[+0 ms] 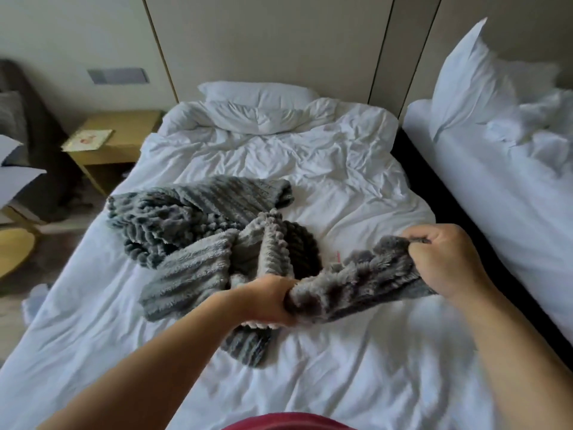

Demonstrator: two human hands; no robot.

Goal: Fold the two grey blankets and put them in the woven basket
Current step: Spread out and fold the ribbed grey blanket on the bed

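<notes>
Two grey ribbed fleece blankets lie crumpled on the white bed [356,187]. The darker blanket [186,212] is heaped toward the bed's left side. The lighter blanket [198,274] lies nearer me, tangled against it. My left hand [269,301] grips a bunched edge of the lighter blanket. My right hand [446,259] grips the same edge farther right, and the stretch of fleece [356,287] between my hands is lifted off the sheet. No woven basket is in view.
A second bed [496,193] with a white pillow [474,79] stands to the right across a dark gap [434,193]. A wooden nightstand [117,141] with a card on it is at the left, a round yellow stool [15,249] below it. Pillows [257,97] sit at the headboard.
</notes>
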